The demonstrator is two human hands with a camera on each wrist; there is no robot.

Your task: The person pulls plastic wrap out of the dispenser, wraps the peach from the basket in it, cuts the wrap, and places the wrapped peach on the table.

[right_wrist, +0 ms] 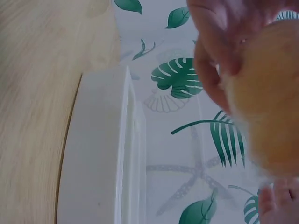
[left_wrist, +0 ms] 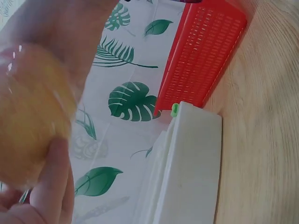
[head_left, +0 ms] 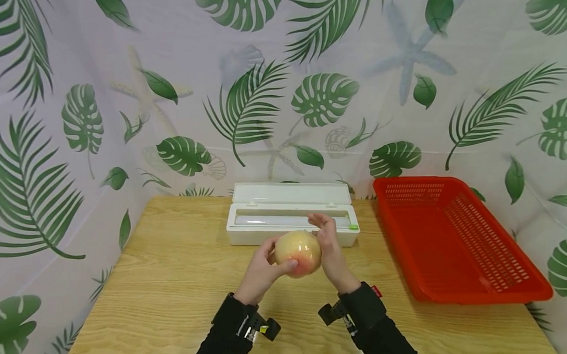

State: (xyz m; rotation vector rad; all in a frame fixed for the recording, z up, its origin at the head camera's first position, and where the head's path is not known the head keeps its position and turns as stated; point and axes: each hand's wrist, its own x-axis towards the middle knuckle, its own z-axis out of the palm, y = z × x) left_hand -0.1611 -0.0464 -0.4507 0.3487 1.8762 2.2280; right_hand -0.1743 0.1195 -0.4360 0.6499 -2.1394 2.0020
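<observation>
We hold a shiny yellow-pink fruit (head_left: 298,252) above the wooden table (head_left: 165,285): our left hand (head_left: 261,271) cups it, our right hand (head_left: 330,248) presses alongside, before the white dispenser box (head_left: 289,210).

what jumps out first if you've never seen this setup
A shiny round yellow-pink fruit, held up between the left hand and right hand at table centre. Behind it lies an open white wrap dispenser, and a bright red basket sits to the right.
</observation>
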